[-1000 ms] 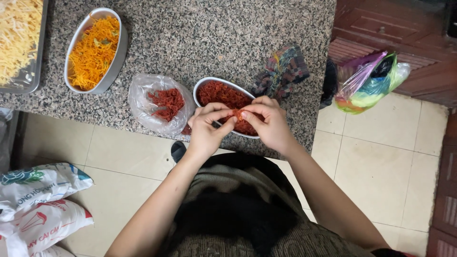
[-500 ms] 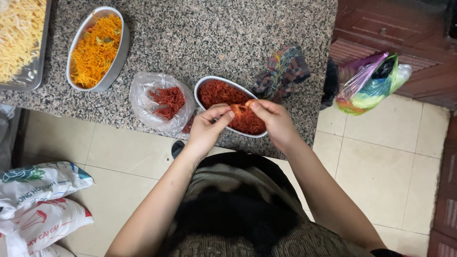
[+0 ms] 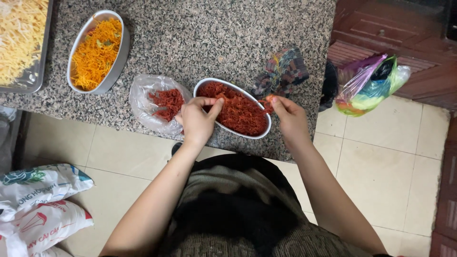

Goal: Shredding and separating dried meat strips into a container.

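An oval white bowl (image 3: 266,129) full of red shredded food stands near the front edge of a speckled granite counter (image 3: 214,38). My left hand (image 3: 197,119) rests on the bowl's near-left rim, fingers curled and pinching into the red shreds. Over the bowl's right end, my right hand (image 3: 288,116) pinches a small tuft of red shreds between its fingertips. A clear plastic bag (image 3: 143,97) with more red shreds lies just left of the bowl, touching my left hand.
An oval bowl of orange shreds (image 3: 97,50) and a metal tray of yellow shreds (image 3: 19,45) sit at the counter's left. A patterned cloth (image 3: 283,71) lies right of the red bowl. Coloured plastic bags (image 3: 369,85) and white sacks (image 3: 38,200) are on the tiled floor.
My two hands were together over the bowl's middle. They have since parted: the right hand has pulled to the bowl's right end with a tuft, the left stays at the near rim.
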